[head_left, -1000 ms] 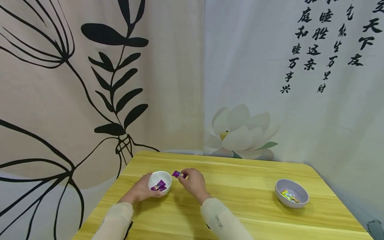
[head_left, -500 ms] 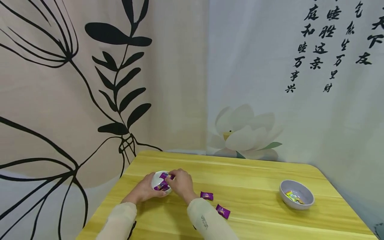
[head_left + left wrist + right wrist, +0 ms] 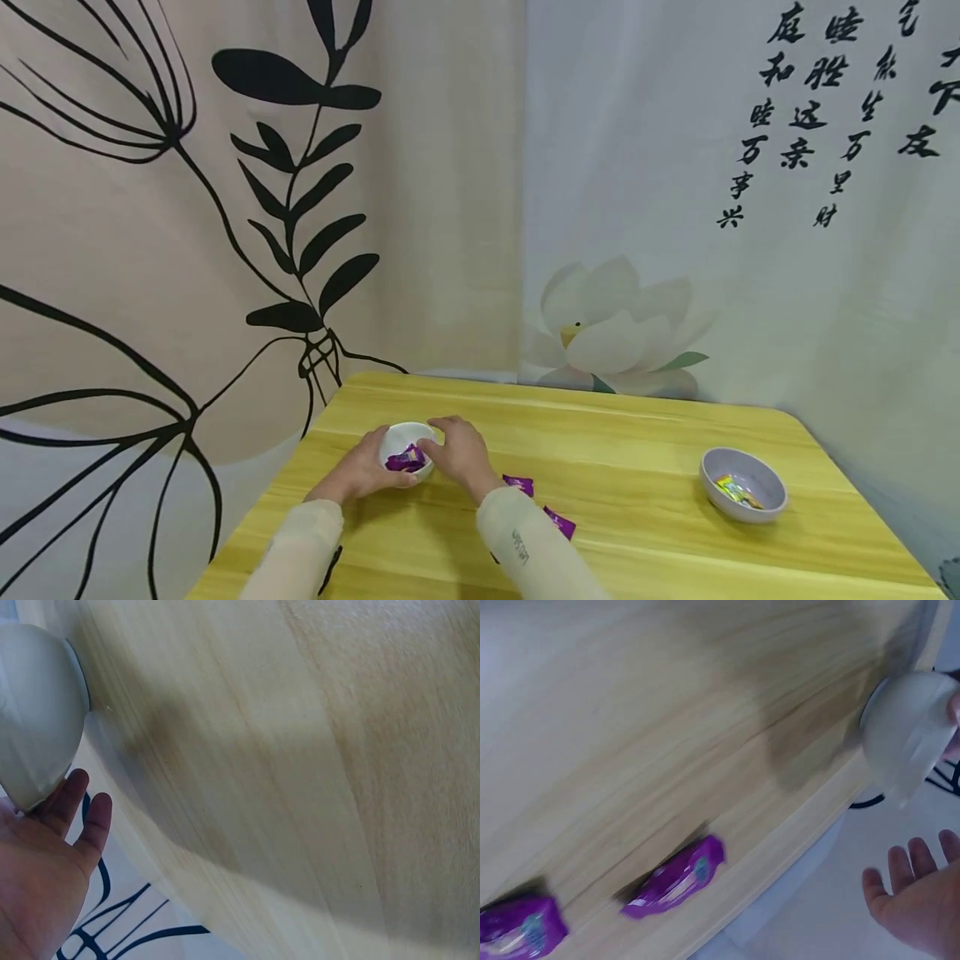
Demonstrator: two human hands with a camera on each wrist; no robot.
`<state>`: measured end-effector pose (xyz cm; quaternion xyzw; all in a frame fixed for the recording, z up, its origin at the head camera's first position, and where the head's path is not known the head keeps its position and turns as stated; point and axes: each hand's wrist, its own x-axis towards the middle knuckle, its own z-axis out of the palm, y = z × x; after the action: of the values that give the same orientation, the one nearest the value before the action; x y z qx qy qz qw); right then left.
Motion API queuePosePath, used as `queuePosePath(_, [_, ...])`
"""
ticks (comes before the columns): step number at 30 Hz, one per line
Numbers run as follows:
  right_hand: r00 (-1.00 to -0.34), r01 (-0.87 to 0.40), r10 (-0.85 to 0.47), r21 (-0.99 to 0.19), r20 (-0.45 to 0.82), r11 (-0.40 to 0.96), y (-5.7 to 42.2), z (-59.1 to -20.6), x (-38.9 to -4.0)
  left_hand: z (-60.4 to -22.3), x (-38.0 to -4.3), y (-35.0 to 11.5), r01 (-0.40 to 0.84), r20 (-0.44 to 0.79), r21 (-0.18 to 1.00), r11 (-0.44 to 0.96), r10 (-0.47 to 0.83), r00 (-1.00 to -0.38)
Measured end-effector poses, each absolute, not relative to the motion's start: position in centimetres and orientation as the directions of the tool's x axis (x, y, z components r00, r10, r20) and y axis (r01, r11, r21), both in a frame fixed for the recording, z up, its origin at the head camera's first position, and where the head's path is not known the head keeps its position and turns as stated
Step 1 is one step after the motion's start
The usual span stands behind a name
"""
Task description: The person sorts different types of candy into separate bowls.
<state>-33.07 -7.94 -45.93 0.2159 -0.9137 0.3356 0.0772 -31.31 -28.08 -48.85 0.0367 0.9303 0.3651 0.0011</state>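
My left hand (image 3: pixel 363 467) holds a small white bowl (image 3: pixel 405 431) by its left side, thumb along the near rim. Purple candy packets (image 3: pixel 405 459) lie heaped inside it. In the left wrist view the outside of the white bowl (image 3: pixel 41 712) rests against the fingers of the left hand (image 3: pixel 37 881). My right hand (image 3: pixel 460 450) is at the bowl's right rim. In the right wrist view the right hand (image 3: pixel 919 904) has its fingers extended and spread, with nothing between them.
Two more purple candy packets (image 3: pixel 679 877) lie on the wooden table (image 3: pixel 615 450), partly behind the right sleeve (image 3: pixel 525 533) in the head view. A lilac bowl (image 3: pixel 765 500) with yellow packets (image 3: pixel 737 492) stands at the right. A printed curtain (image 3: pixel 450 208) hangs behind the table.
My right hand carried a purple candy packet from the right to the white bowl and let it go there. It has since drawn back slightly to the rim. The left hand keeps its hold.
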Motion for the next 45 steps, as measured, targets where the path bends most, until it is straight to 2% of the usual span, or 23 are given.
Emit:
queuePosePath(9, [-0.892, -0.453, -0.326, -0.604, 0.314, 0.656, -3.6, -45.8, -33.8, -48.8, -31.4, -28.3, 0.054, 0.010, 0.689, 0.723, 0.065, -0.998])
queuePosePath(28, [-0.919, -0.394, -0.291, -0.616, 0.266, 0.683, 5.1, -46.7, -33.4, -49.0, -31.7, -28.2, 0.055, 0.006, 0.668, 0.742, 0.068, -0.998])
queuePosePath(45, [-0.920, -0.391, -0.290, -0.611, 0.262, 0.689, 10.3, -48.6, -31.4, -48.8, -31.5, -28.1, 0.059, 0.015, 0.668, 0.742, 0.066, -0.998])
